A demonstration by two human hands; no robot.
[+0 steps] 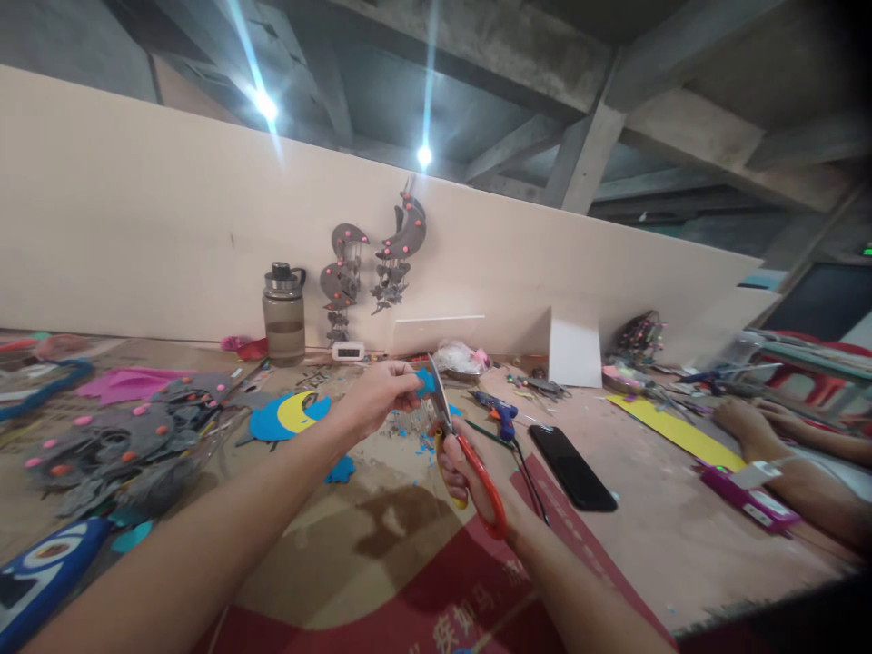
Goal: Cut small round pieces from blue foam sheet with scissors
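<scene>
Red mat (pixel 381 599) seen nearest, under both forearms, on cluttered worktable (pixel 654 509). Right hand (pixel 463 472) closed through red-handled scissors (pixel 456 445), blades raised. Left hand (pixel 381 395) pinched on small blue foam piece (pixel 426 381), held above table, touching blade. Judged: cut better made in short snips, foam turned by left fingers, fingertips kept aside of blade. Black phone (pixel 572 468) and blue glue gun (pixel 497 413) lie just right of scissors. Blue scraps (pixel 422 445) scattered below hands.

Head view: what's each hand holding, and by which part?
Left hand pinches a small blue piece by its left edge. Right hand holds scissors by the red-orange handles.
</scene>
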